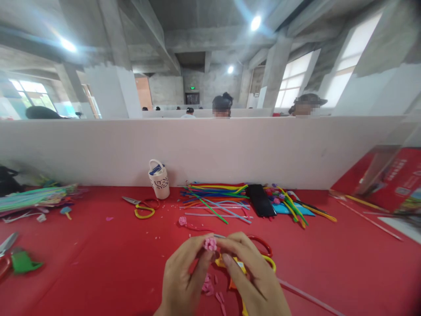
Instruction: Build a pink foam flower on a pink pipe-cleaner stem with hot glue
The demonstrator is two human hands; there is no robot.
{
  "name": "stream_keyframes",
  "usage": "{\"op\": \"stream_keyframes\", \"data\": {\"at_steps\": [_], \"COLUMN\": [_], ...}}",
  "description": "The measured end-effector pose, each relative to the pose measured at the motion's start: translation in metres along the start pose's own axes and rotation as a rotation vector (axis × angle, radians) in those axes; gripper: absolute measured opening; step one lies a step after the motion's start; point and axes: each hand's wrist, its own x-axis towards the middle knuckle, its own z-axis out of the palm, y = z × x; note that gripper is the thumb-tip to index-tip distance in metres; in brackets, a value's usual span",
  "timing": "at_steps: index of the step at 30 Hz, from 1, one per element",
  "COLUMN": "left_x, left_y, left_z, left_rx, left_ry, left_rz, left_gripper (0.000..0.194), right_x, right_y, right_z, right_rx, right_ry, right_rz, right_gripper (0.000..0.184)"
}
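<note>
Between the fingertips of my left hand (184, 272) is a small pink flower (210, 244), pinched at its side. My right hand (255, 267) is curled on the other side, its index fingertip against the flower and its thumb just below. Under my hands lie loose pink petal-like pieces (208, 286) and a yellow-and-orange item (241, 266), partly covered. Scissors with red and yellow handles (270, 262) show from behind my right hand. Beyond my fingers is another pink flower (182, 220) with a thin pink stem.
Colourful pipe cleaners (213, 197) are heaped beside a black phone (261, 200). A white cup (159, 180) and second scissors (143, 208) stand and lie further back on the red table (108, 263). A white partition (210, 149) closes the far side, with people beyond.
</note>
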Motion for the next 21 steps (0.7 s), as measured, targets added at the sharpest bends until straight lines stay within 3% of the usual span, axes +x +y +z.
{"op": "stream_keyframes", "data": {"at_steps": [4, 9, 11, 14, 16, 21], "left_x": [0.003, 0.009, 0.009, 0.005, 0.000, -0.020], "left_y": [0.004, -0.005, -0.009, -0.012, -0.014, -0.025], "left_z": [0.006, 0.009, 0.007, 0.001, -0.005, -0.013], "left_rx": [-0.372, -0.853, -0.897, -0.892, -0.885, -0.863], "left_ry": [-0.076, -0.069, -0.092, -0.150, -0.180, -0.220], "left_rz": [-0.389, -0.809, -0.846, -0.862, -0.883, -0.939], "left_gripper": [0.011, 0.021, 0.024, 0.023, 0.022, 0.024], "right_x": [0.005, 0.003, 0.002, -0.001, -0.004, -0.020], "right_y": [-0.002, 0.003, 0.005, 0.010, 0.016, 0.029], "right_z": [-0.005, -0.002, -0.002, -0.003, -0.001, 0.009], "right_rx": [0.017, -0.243, -0.221, -0.065, 0.007, 0.166], "right_ry": [-0.006, 0.062, 0.066, 0.061, 0.046, -0.162], "right_rz": [0.012, -0.191, -0.158, 0.092, 0.251, 0.443], "right_gripper": [0.025, 0.025, 0.020, 0.005, 0.008, 0.013]}}
